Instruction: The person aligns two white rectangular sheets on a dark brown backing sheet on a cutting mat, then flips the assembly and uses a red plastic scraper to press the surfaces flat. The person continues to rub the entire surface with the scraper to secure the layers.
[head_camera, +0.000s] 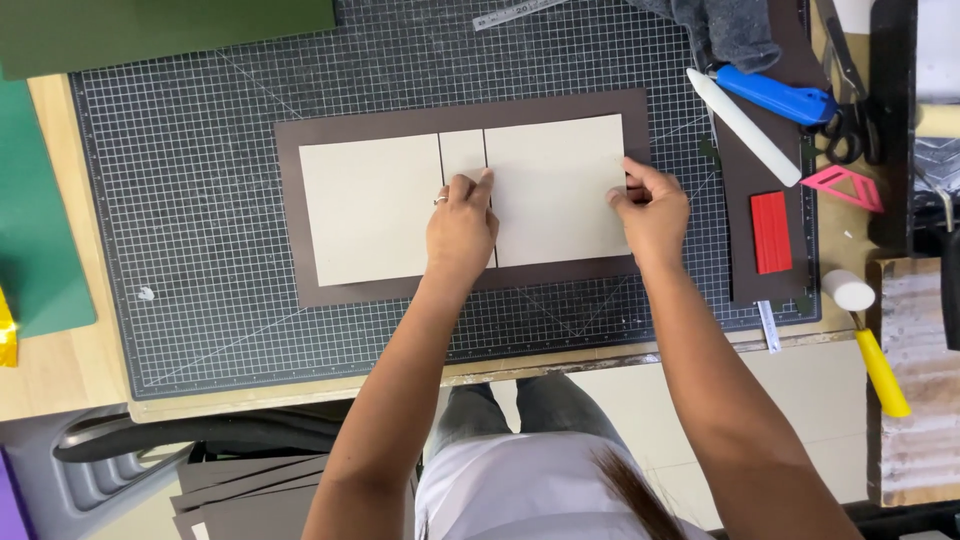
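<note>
A dark brown sheet (350, 128) lies on a grey gridded cutting mat (180, 250). Three cream boards rest on it: a left board (370, 210), a narrow middle strip (462, 150) and a right board (555, 190). My left hand (461, 222) presses flat on the middle strip, fingertips at the gap beside the right board, a ring on one finger. My right hand (652, 208) pinches the right edge of the right board with thumb and fingers.
To the right lie a blue utility knife (775, 96), a white bone folder (745, 128), black scissors (845, 125), a pink triangle (845, 187), a red block (771, 232), a brown strip (745, 200) and a yellow-handled roller (870, 340). Green sheets (40, 200) lie at the left.
</note>
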